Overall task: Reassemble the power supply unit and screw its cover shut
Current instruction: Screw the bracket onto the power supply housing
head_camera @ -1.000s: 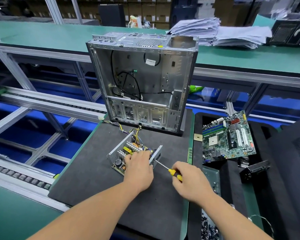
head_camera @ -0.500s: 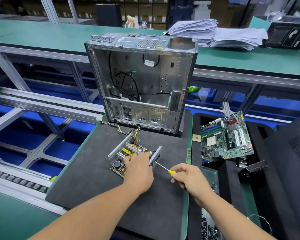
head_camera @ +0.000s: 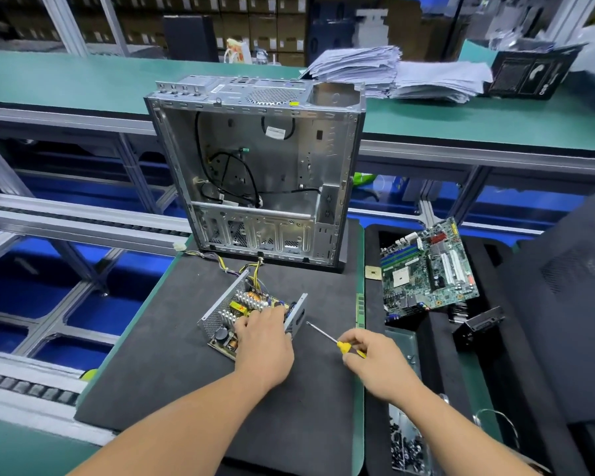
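The open power supply unit (head_camera: pixel 232 312) lies on the black foam mat (head_camera: pixel 186 372) with its circuit board, heat sinks and coils exposed; coloured wires run from it toward the case behind. My left hand (head_camera: pixel 263 341) rests on the unit's right part, fingers over the board beside its upright metal side wall (head_camera: pixel 298 312). My right hand (head_camera: pixel 378 362) grips a yellow-handled screwdriver (head_camera: pixel 334 341). Its thin shaft points up-left, the tip just short of that side wall. No cover sits on the unit.
An empty metal computer case (head_camera: pixel 258 173) stands upright at the mat's far edge. A green motherboard (head_camera: pixel 426 269) lies right of it, with a small black box (head_camera: pixel 478 326) nearby. A metal tray of screws (head_camera: pixel 406 438) sits below my right arm. Paper stacks (head_camera: pixel 392 72) lie on the far green bench.
My right hand has drawn back to the right, pulling the screwdriver tip away from the unit's side wall. My left hand stays on the unit.
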